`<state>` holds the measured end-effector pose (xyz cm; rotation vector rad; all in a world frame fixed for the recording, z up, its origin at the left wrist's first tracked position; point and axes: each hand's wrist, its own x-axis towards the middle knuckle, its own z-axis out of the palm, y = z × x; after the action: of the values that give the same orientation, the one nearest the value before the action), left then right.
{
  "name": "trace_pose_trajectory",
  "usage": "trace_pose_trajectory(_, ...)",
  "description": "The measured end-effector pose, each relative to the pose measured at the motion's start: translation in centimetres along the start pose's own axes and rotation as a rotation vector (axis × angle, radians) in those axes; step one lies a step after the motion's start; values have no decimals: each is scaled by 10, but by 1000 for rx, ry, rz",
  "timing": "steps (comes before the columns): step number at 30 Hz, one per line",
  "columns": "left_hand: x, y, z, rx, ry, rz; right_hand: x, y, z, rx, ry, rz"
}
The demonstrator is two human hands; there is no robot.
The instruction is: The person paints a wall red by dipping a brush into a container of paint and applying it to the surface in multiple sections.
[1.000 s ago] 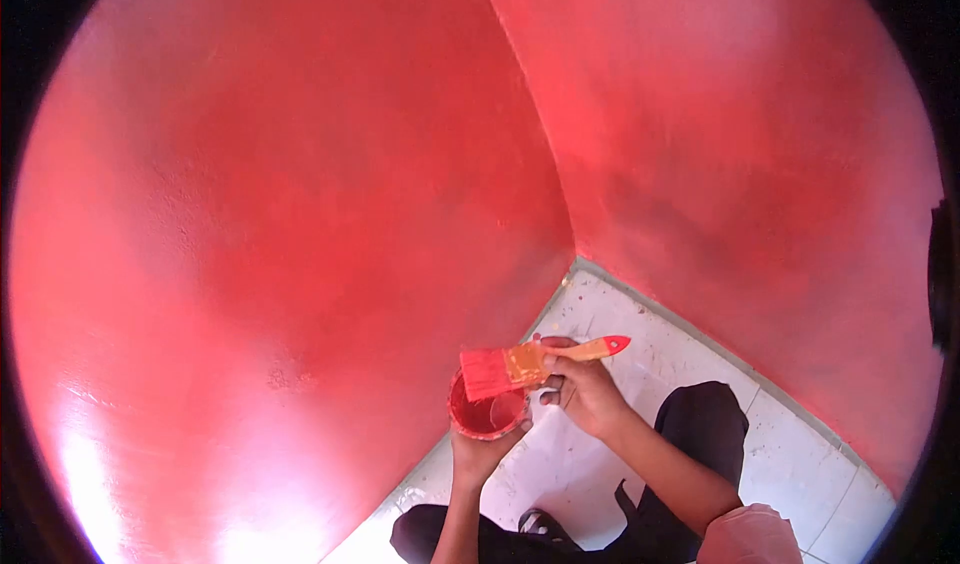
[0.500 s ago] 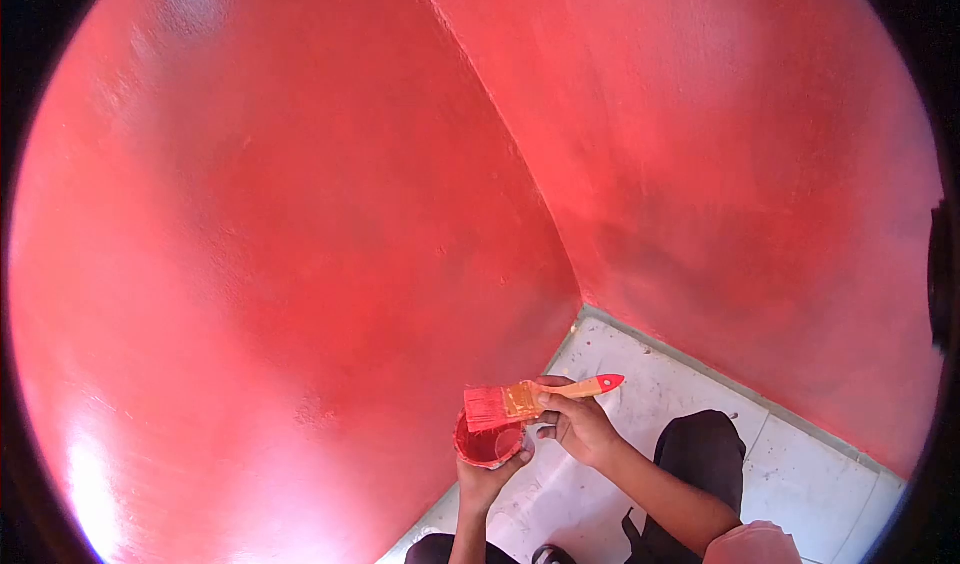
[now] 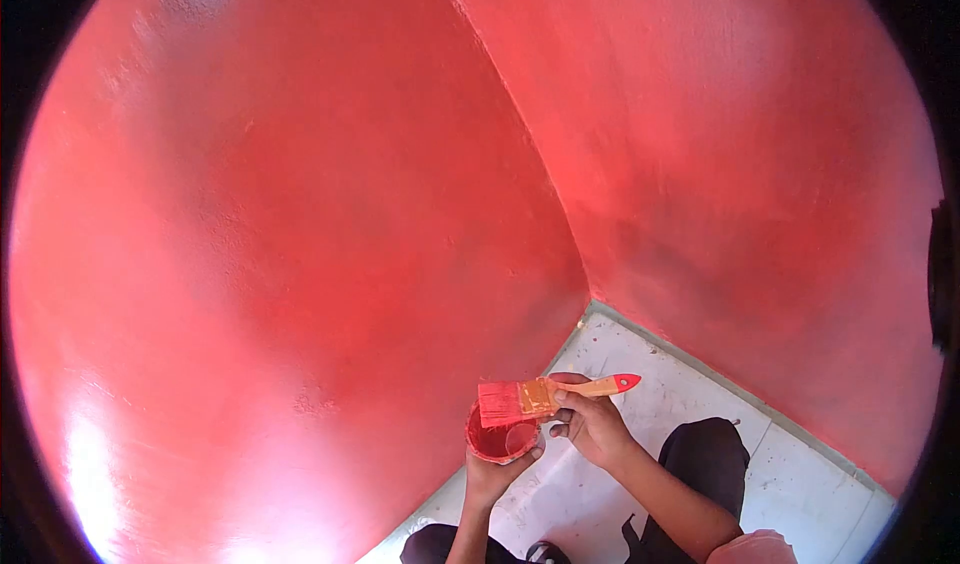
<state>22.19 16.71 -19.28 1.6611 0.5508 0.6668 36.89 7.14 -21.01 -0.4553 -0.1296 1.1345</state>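
Note:
A paintbrush (image 3: 535, 398) with red-coated bristles and a red-tipped wooden handle lies across the fingers of my right hand (image 3: 594, 426), which is closed around its handle near the ferrule. The bristles point left, over the rim of a small cup of red paint (image 3: 502, 444). My left hand (image 3: 503, 472) grips that cup from below and the side, thumb near the rim. The cup's mouth faces me, and red paint coats its inside.
Red painted walls, one on the left (image 3: 330, 224) and one on the right (image 3: 720, 184), meet in a corner. Below lies a pale tiled floor (image 3: 690, 394) with small dark specks and a grey edge along the walls. My dark-clothed knee (image 3: 703, 454) is at the right.
The brush and cup have shifted slightly right in view, along with both hands and the wall corner. Both grips are the same, and the brush is still over the cup.

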Motion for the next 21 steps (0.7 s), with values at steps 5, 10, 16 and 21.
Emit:
trace_pose_trajectory(5, 2, 1, 2, 20, 7, -18, 1, -3, -1, -6, -19, -1)
trace_pose_trajectory(10, 3, 10, 7, -50, 8, -2, 2, -3, -2, -14, 4, 11)
trace_pose_trajectory(16, 5, 11, 7, -36, 12, -21, 3, -4, -1, -13, 1, -2)
trace_pose_trajectory(21, 6, 13, 9, -42, 31, -59, 3, -9, 3, -27, 4, -14)
